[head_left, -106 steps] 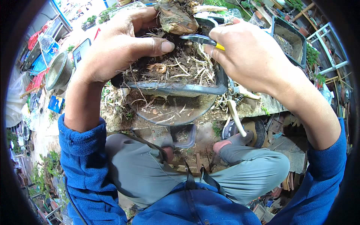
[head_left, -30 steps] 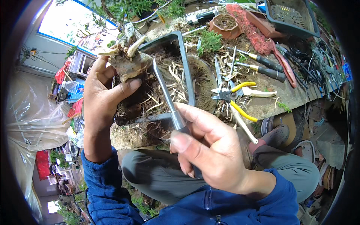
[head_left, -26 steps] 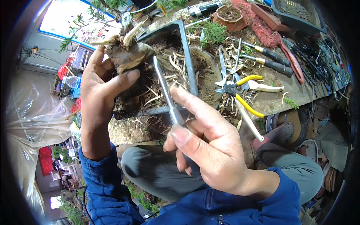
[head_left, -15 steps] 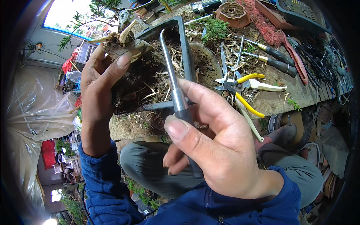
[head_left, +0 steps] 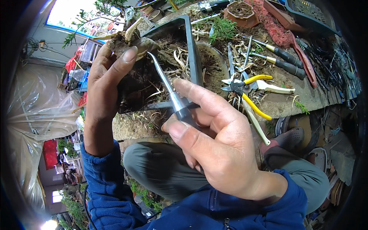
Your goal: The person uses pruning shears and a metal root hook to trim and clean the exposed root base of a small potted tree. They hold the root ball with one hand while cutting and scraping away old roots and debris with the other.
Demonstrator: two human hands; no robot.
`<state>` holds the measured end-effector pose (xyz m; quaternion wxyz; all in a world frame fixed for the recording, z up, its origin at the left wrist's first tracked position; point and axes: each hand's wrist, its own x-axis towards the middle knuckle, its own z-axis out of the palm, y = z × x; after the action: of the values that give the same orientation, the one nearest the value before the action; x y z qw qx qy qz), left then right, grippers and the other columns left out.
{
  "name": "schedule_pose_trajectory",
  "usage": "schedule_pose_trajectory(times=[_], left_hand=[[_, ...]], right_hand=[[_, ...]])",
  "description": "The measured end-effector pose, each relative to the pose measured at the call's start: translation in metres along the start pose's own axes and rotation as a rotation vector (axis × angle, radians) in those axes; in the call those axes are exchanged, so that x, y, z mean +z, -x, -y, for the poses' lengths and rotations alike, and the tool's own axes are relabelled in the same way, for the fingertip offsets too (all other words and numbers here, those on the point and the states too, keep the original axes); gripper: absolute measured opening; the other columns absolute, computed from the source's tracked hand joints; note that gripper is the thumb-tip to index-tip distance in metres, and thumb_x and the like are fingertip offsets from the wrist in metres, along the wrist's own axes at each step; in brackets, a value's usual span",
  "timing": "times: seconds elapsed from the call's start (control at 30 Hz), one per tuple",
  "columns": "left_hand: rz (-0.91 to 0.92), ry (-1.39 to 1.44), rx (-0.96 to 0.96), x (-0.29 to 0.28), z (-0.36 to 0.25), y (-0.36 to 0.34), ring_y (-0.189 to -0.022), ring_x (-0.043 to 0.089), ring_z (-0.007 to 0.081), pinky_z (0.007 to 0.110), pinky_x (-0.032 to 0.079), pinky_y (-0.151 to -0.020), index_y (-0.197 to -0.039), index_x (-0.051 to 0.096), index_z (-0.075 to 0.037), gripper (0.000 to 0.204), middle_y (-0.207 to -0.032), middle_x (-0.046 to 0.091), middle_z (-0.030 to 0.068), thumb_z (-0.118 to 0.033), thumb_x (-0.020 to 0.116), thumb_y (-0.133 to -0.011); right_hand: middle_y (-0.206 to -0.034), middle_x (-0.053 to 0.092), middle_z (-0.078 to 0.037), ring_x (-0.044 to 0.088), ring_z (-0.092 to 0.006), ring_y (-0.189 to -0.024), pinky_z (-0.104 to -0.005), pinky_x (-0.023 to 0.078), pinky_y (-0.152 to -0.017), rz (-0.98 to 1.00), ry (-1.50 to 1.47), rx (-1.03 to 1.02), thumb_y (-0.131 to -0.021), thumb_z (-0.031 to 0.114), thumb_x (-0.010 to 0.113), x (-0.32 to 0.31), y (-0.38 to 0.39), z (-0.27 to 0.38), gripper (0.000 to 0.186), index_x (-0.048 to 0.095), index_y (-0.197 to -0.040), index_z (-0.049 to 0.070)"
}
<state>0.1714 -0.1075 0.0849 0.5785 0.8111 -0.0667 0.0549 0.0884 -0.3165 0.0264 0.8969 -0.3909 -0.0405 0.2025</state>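
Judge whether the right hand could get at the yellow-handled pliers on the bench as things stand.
Probably not yet: the right hand is gripping a metal root hook. The yellow-handled pliers lie uncovered nearby.

The left hand [head_left: 105, 82] grips the woody base of a small bonsai tree [head_left: 128, 38], thumb pressed over the trunk, with its dark root ball [head_left: 143, 82] hanging beside the palm. The right hand [head_left: 218, 147] pinches a slim metal root pick [head_left: 168, 90] between thumb and fingers, its bent tip touching the trunk base just under the left thumb. Behind the roots stands a dark rectangular pot [head_left: 191, 50], tilted against the dirt-strewn workbench [head_left: 283, 103]. Yellow-handled pliers [head_left: 249, 94] lie on the bench near the right fingers, beside two black-handled tools [head_left: 285, 63] and a small brown ceramic pot [head_left: 239, 9]. Blue sleeves cover both forearms.
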Motion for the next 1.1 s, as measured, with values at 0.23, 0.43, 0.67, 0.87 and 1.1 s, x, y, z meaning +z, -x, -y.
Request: schedule_pose_trajectory(times=[0.23,0.43,0.67,0.87,1.1], left_hand=[[0.004,0.023,-0.036,0.001,-0.004,0.0,-0.107,0.067,0.0167,0.03,0.054,-0.094,-0.139,0.053,0.002,0.048,-0.122,0.069,0.012,-0.024,0.065,-0.1],[-0.012,0.0,-0.016,0.002,-0.003,-0.001,-0.104,0.068,0.0162,0.03,0.055,-0.093,-0.138,0.054,0.001,0.047,-0.121,0.069,0.0118,-0.025,0.065,-0.101],[-0.014,-0.005,-0.053,0.005,-0.002,-0.001,-0.101,0.068,0.0141,0.029,0.056,-0.089,-0.133,0.057,0.0,0.045,-0.118,0.07,0.0109,-0.023,0.072,-0.098],[0.063,-0.261,0.07,0.005,0.001,-0.01,-0.09,0.068,0.0113,0.027,0.056,-0.082,-0.117,0.067,0.001,0.038,-0.102,0.074,0.0048,-0.022,0.083,-0.091],[0.135,-0.361,0.168,0.003,0.002,-0.018,-0.085,0.066,0.0085,0.025,0.054,-0.078,-0.116,0.07,0.001,0.038,-0.097,0.075,0.0022,-0.024,0.083,-0.091]], right_hand=[[-0.09,0.063,-0.007,0.053,-0.0068,-0.057,-0.0226,0.044,-0.047,-0.026,-0.021,-0.025,-0.099,0.002,0.063,0.007,-0.002,-0.008,0.064,0.035,-0.157,-0.004],[-0.086,0.062,-0.006,0.051,-0.0068,-0.054,-0.0226,0.042,-0.045,-0.013,-0.025,-0.03,-0.099,0.0,0.06,0.004,-0.004,-0.006,0.062,0.036,-0.156,-0.005],[-0.082,0.062,-0.005,0.05,-0.0067,-0.051,-0.0227,0.041,-0.043,0.017,-0.027,-0.022,-0.098,-0.002,0.06,0.003,-0.005,0.0,0.062,0.037,-0.156,-0.005],[-0.078,0.062,-0.005,0.05,-0.0066,-0.048,-0.0229,0.041,-0.042,0.077,-0.004,-0.035,-0.097,-0.004,0.06,-0.002,-0.01,0.003,0.063,0.037,-0.156,-0.006],[-0.075,0.062,-0.005,0.049,-0.0064,-0.044,-0.023,0.04,-0.04,0.168,0.037,-0.044,-0.095,-0.006,0.06,-0.014,-0.02,0.003,0.064,0.038,-0.155,-0.006]])
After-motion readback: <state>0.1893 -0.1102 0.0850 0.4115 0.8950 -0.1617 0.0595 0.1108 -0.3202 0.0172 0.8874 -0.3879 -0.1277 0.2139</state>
